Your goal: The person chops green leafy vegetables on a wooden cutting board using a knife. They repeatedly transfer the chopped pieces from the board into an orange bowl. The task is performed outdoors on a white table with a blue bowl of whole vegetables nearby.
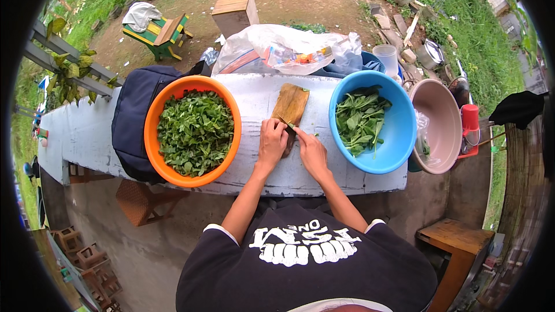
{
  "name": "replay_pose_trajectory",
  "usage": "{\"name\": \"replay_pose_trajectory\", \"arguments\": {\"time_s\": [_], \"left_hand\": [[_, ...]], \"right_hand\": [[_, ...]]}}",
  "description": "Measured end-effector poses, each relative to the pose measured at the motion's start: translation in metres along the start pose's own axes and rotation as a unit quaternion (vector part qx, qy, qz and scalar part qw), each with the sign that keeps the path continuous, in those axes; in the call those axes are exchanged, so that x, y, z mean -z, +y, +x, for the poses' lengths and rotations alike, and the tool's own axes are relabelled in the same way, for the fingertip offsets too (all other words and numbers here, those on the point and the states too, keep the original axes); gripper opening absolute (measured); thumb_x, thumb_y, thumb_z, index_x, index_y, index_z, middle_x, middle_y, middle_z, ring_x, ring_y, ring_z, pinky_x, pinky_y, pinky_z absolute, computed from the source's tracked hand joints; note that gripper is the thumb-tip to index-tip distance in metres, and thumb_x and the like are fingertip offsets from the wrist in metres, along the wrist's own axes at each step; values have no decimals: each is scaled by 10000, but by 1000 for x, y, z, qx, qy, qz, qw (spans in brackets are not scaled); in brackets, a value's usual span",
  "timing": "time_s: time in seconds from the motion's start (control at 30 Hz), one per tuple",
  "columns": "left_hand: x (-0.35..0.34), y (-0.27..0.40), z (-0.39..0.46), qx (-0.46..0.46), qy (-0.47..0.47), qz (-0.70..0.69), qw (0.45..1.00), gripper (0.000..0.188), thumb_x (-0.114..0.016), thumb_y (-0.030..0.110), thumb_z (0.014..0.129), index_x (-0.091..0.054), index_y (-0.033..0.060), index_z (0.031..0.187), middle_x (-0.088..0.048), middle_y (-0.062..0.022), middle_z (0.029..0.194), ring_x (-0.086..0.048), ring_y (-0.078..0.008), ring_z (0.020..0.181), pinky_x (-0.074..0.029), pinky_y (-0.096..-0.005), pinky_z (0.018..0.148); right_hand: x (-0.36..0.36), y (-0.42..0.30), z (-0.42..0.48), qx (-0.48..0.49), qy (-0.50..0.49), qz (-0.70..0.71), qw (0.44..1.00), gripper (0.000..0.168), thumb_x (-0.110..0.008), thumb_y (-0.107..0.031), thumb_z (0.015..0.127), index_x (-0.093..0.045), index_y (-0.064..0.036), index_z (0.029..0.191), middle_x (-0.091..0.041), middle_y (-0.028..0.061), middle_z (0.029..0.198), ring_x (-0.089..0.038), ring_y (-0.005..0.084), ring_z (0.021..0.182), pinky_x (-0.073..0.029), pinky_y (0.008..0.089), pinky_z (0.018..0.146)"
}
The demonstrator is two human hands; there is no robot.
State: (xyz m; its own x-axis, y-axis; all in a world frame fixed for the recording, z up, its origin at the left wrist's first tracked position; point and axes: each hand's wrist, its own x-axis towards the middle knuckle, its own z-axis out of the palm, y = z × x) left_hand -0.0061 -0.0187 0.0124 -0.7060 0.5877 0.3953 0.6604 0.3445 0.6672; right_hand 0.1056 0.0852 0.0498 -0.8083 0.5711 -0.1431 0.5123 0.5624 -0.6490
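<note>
A worn wooden cutting board [291, 103] lies lengthwise on the pale table in front of me. My left hand [273, 139] rests over its near half with fingers bunched; what is under the fingertips is hidden. From the right, my right hand [313, 151] grips a small knife [285, 120], its thin blade pointing up-left across the board. An orange basin [236, 128] at the left is heaped with chopped green leaves [195, 132]. To the right stands a blue basin [401, 138] with whole leafy stems [362, 121] along its left side.
A dark blue bag [134, 117] touches the orange basin's left. Behind the board lies a white plastic sack [243, 52]. A pinkish basin [446, 125] and a red container [470, 119] stand beyond the blue basin. The table's near edge [277, 191] runs close to my body.
</note>
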Motion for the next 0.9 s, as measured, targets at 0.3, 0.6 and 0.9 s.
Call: {"name": "replay_pose_trajectory", "arguments": {"time_s": [0.3, 0.6, 0.9], "left_hand": [[2, -2, -8, -20, 13, 20, 1000, 195, -669, -12, 790, -666, -13, 985, -579, -154, 1065, -532, -352, 1075, -467, -452, 962], [5, -4, -12, -20, 1, 5, 1000, 195, -654, -18, 806, -652, -16, 1001, -565, -173, 1081, -515, -374, 1098, -464, -459, 963], [5, -6, -23, -4, 25, -4, 1000, 222, -682, 0, 812, -650, 0, 1032, -523, -179, 1133, -488, -382, 1152, -448, -473, 976]], "right_hand": [[7, -10, -1, 37, 29, 30, 998, 306, -505, -249, 1052, -685, -194, 1294, -685, 176, 971, -656, 388, 923, -514, 480, 808], [-4, -6, -8, 22, 12, -3, 1000, 299, -513, -239, 1044, -693, -178, 1274, -683, 189, 946, -657, 404, 907, -513, 483, 790], [1, -10, 1, 48, 23, 25, 998, 302, -521, -236, 1038, -692, -176, 1280, -683, 189, 944, -663, 396, 909, -515, 478, 798]]}}
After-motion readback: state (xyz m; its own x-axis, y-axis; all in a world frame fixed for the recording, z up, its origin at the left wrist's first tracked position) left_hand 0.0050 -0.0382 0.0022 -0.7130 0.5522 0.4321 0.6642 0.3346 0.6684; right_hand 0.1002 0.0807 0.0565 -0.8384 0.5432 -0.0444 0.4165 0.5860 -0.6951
